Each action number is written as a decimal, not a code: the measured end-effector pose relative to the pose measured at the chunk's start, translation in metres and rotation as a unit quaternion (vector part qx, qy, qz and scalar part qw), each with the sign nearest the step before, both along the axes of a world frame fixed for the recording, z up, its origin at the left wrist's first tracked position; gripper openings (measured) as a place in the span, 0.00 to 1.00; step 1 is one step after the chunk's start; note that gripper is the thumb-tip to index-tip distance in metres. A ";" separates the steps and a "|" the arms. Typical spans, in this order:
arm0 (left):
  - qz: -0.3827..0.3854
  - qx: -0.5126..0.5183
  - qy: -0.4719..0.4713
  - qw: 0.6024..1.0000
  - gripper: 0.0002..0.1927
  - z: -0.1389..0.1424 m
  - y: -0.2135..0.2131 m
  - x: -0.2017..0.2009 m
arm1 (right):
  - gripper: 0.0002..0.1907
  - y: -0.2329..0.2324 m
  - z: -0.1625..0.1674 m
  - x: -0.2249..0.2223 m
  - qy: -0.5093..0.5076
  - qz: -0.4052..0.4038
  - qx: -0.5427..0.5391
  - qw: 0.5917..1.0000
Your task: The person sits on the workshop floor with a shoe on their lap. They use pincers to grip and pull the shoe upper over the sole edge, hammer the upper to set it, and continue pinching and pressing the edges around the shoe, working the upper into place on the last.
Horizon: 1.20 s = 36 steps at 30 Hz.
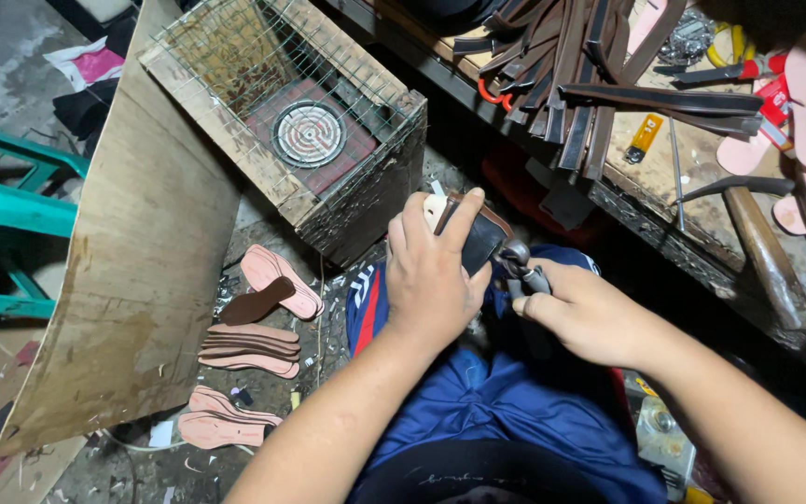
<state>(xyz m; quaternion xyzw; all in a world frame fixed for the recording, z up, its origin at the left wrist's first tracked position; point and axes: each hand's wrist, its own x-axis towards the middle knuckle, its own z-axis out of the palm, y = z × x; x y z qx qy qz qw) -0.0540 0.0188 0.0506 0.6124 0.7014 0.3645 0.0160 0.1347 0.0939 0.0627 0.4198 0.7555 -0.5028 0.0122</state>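
Hands (506,289) around dark leather shoe (478,233)

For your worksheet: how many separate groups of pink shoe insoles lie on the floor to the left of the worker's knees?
3. One pair beside the wire-topped box, under a dark sole; one stack just below it; one stack nearest the camera. More may lie hidden behind the board.

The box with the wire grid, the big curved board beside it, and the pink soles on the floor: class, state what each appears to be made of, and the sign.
Box: rough unfinished wood, grain and worn edges showing; thin metal wire mesh on top. Curved board: probably plywood or hardboard, matt, stained, bending without cracking. Pink soles: likely fibreboard or foam sheet, flat, matt, cleanly cut; uncertain.
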 end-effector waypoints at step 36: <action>-0.178 0.035 -0.220 0.959 0.36 -0.007 -0.023 -0.072 | 0.21 -0.052 0.008 -0.016 0.092 0.016 -0.044 0.995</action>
